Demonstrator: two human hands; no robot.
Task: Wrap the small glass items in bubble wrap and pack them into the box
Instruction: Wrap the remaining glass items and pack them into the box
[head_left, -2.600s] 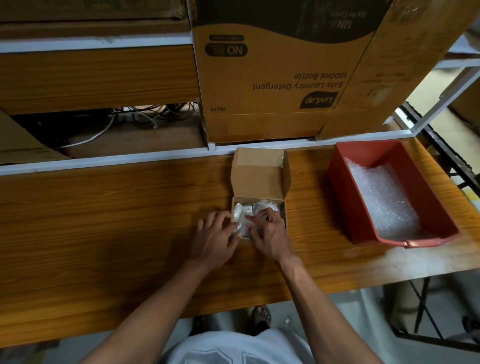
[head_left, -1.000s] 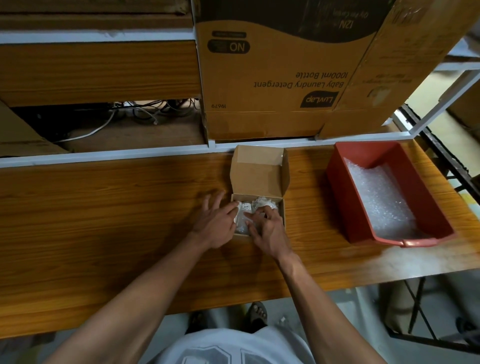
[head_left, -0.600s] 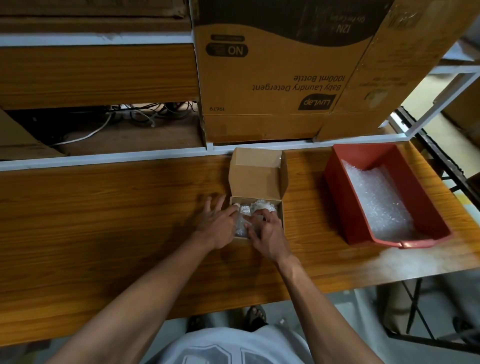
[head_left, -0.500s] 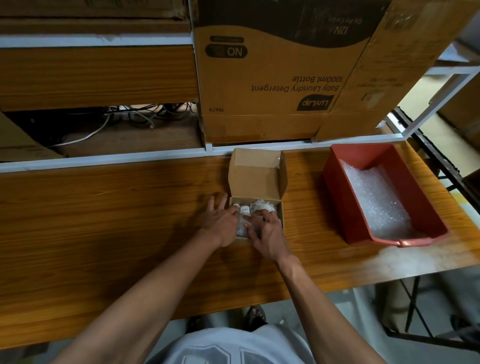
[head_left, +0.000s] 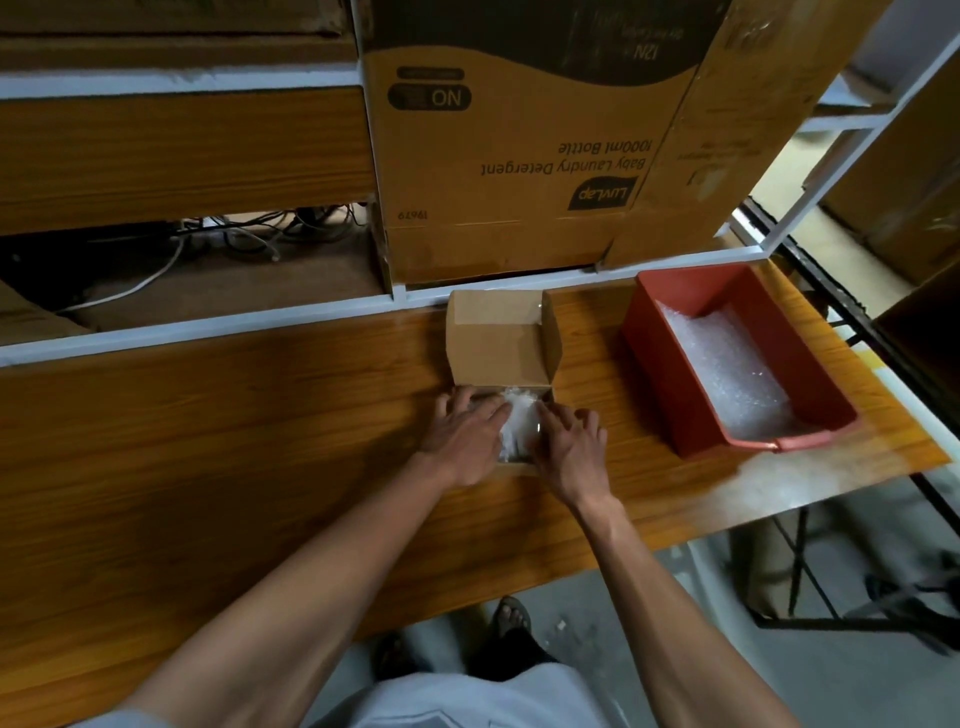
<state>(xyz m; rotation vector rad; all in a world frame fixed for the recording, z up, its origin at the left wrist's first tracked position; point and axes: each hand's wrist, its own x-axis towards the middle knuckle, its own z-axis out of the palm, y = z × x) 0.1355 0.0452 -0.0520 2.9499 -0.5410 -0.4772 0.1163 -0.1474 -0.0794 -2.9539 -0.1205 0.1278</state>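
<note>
From the head view, we judge the packing step to be in hand: our left hand (head_left: 462, 441) and right hand (head_left: 571, 449) both reach into the small box (head_left: 501, 343) on the table (head_left: 234, 441), with the bubble-wrapped bundle (head_left: 517, 426) lying between our fingertips, inside the box. The left fingers (head_left: 491, 413) lie fairly straight and press on the bundle's left side; the right fingers (head_left: 548, 415) bend slightly and touch its right side. Neither hand plainly clenches round it, though whether a thumb pinches underneath we cannot tell. How many wrapped items the bundle holds we cannot tell either. The box lid stands open just beyond our fingertips. Well to the right of the right fingers sits the red bin (head_left: 644, 338), holding loose bubble wrap (head_left: 727, 374); no bare glass item shows in it. In our judgement the next move calls for seating the bundle snugly, then lifting both hands out before closing the lid.
</note>
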